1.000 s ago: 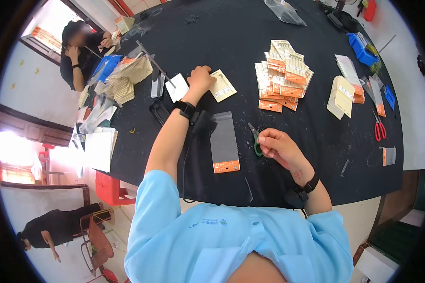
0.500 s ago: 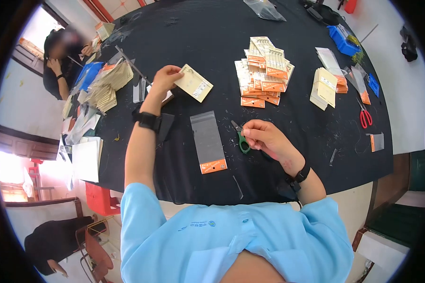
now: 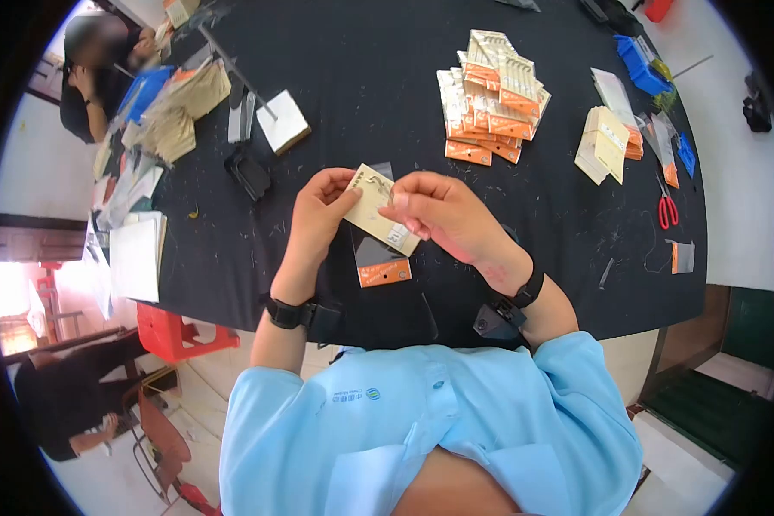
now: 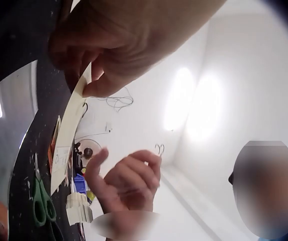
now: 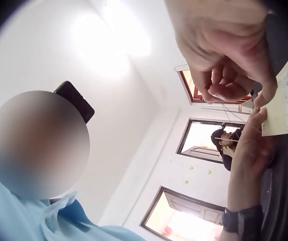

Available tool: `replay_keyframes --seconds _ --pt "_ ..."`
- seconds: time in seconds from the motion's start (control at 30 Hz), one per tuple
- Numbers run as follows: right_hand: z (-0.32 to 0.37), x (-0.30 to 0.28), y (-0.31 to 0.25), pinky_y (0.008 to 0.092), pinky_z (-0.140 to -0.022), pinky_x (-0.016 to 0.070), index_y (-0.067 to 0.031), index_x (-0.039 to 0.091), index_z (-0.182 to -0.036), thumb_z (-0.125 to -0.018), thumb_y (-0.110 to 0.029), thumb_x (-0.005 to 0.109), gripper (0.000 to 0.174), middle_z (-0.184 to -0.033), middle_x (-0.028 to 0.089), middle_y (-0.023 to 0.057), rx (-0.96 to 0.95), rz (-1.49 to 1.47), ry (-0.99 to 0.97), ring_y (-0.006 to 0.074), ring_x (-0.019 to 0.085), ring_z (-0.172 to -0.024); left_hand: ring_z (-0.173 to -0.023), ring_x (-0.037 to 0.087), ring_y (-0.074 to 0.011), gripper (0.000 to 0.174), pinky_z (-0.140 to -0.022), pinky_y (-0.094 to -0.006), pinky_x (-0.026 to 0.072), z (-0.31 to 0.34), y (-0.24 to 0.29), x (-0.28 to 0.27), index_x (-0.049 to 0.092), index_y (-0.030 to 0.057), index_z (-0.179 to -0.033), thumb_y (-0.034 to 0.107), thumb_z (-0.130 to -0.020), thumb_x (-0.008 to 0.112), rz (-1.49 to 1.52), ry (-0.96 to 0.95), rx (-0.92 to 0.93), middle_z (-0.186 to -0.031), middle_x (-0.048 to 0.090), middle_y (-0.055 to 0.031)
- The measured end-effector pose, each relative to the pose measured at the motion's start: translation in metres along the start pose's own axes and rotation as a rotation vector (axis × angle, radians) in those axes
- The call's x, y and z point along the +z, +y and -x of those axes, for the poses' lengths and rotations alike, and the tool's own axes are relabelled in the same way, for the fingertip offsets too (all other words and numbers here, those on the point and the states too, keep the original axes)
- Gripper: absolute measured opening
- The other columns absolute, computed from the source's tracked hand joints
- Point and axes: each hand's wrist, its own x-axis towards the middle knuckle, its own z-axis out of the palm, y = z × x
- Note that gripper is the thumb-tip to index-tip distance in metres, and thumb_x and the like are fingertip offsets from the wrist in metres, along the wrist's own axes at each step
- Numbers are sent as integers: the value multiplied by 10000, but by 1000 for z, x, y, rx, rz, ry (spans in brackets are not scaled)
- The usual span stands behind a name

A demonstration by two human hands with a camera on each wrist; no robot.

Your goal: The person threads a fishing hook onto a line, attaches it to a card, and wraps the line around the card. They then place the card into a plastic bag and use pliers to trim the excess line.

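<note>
My left hand (image 3: 318,206) pinches a cream card (image 3: 368,206) by its upper left edge, thumb on the front face. Small dark hooks sit near the top of this card. My right hand (image 3: 445,213) is over the card's right side, thumb and fingertips pinched together. In the left wrist view, tiny fish hooks (image 4: 159,149) show at the right fingertips, and fine line trails below them in the right wrist view. Beneath the card lies a clear plastic bag with an orange header (image 3: 385,273). Green-handled scissors (image 4: 40,203) lie on the black cloth.
A heap of orange-headed packs (image 3: 494,103) stands ahead, with a stack of cream cards (image 3: 602,150) and red scissors (image 3: 667,212) to the right. At left are a white block (image 3: 282,120), a black tray (image 3: 248,174) and piled cards. Another person sits across at far left.
My left hand has lifted the cream card from beside the white block and brought it in over the plastic bag. My right hand has moved from above the green scissors leftward to the card.
</note>
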Motion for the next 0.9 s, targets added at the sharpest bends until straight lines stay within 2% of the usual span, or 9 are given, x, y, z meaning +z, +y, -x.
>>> replay_keyframes --seconds 0.03,0.07,0.1,0.17,0.23,0.43,0.6,0.7,0.9 --pt "-3 -1 4 189 -557 367 -12 609 -901 -858 -152 601 147 -700 535 -15 -23 -16 16 43 469 -615 -866 595 -117 230 -785 -237 465 4 -5 3 568 -19 -1042 37 -822 604 43 20 -5 -946 623 -69" --pt "-4 2 1 325 -1024 389 -10 552 -919 -882 -125 562 121 -679 468 -31 16 23 36 39 435 -596 -866 595 -117 230 -785 -237 465 6 -8 5 568 -19 -1042 37 -822 604 53 33 -16 -946 623 -69" --pt "-5 0 5 325 -1024 389 -10 552 -919 -882 -125 562 121 -679 468 -31 41 22 32 39 435 -596 -858 594 -117 231 -778 -237 465 7 -11 6 568 -19 -1043 36 -822 604 89 59 -20 -945 621 -70" --pt "-10 -5 16 174 -568 362 -16 609 -903 -862 -138 591 129 -705 537 -21 -69 40 120 33 461 -619 -850 592 -117 232 -771 -237 464 10 -15 9 567 -18 -1044 35 -821 604 134 116 -53 -944 618 -71" --pt "-13 -8 19 172 -569 360 -11 602 -925 -870 -136 590 137 -702 536 -21 -59 -1 115 34 441 -611 -838 588 -113 231 -752 -237 463 9 -12 11 567 -15 -1045 52 -826 604 142 81 -11 -938 615 -73" --pt "-16 -10 20 175 -597 359 2 583 -962 -883 -141 586 163 -686 526 -7 -68 -88 89 44 417 -599 -856 582 -111 267 -743 -239 461 10 -15 6 554 8 -1074 149 -853 607 166 21 -108 -950 609 -56" --pt "-18 -9 22 248 -881 446 6 564 -972 -891 -125 568 154 -658 492 -13 -60 -112 93 47 398 -570 -877 582 -121 284 -761 -258 468 12 -14 5 539 7 -1095 164 -866 597 215 10 -144 -972 599 -63" --pt "-17 -7 20 322 -1022 385 8 557 -968 -894 -115 555 144 -642 472 -19 -67 -105 64 46 391 -556 -887 582 -125 285 -766 -263 472 13 -18 7 534 7 -1103 162 -871 590 237 10 -125 -981 593 -66" --pt "-18 -10 22 335 -1035 378 12 553 -964 -899 -109 542 138 -640 474 -17 -59 -114 72 39 404 -561 -833 577 -105 232 -738 -244 469 12 -19 11 551 -13 -1063 116 -871 579 302 28 -104 -925 601 -66"
